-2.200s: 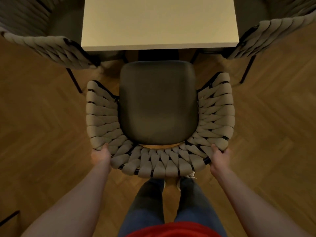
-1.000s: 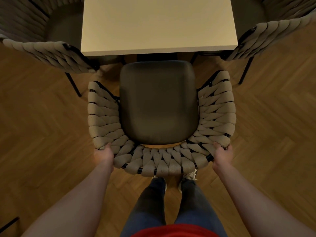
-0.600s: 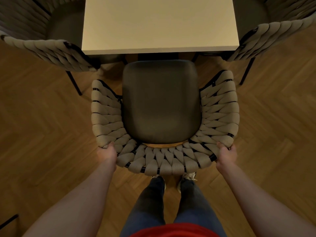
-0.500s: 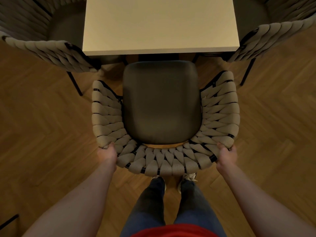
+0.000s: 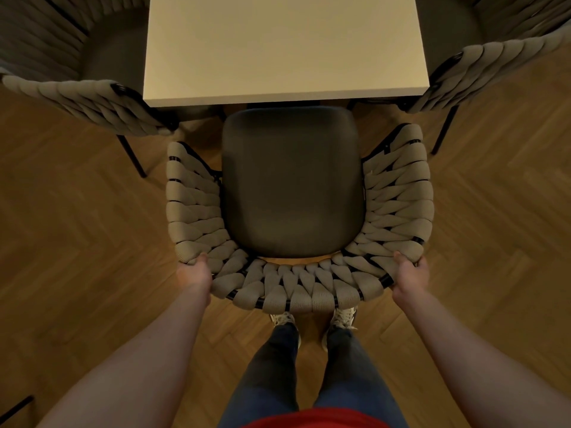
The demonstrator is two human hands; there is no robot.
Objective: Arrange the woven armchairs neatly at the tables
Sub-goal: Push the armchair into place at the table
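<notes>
Since a moment ago the woven armchair point(image 5: 296, 193) sits slightly further right, its seat front just at the table point(image 5: 284, 47) edge. Left hand point(image 5: 194, 274) and right hand point(image 5: 411, 278) each grip the back's rear corners. Rigid frame, soft webbing; probably moderately heavy, so holding the rim suits. No writing visible.

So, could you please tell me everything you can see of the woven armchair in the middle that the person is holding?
The middle armchair has a curved back and arms of thick beige woven straps on a thin black frame, around a dark, smooth, padded seat. It stands upright on the wooden herringbone floor, facing the pale table, with the seat's front edge right at the tabletop's near edge. The left hand and right hand grip the rear corners of its back. Its legs are hidden.
</notes>
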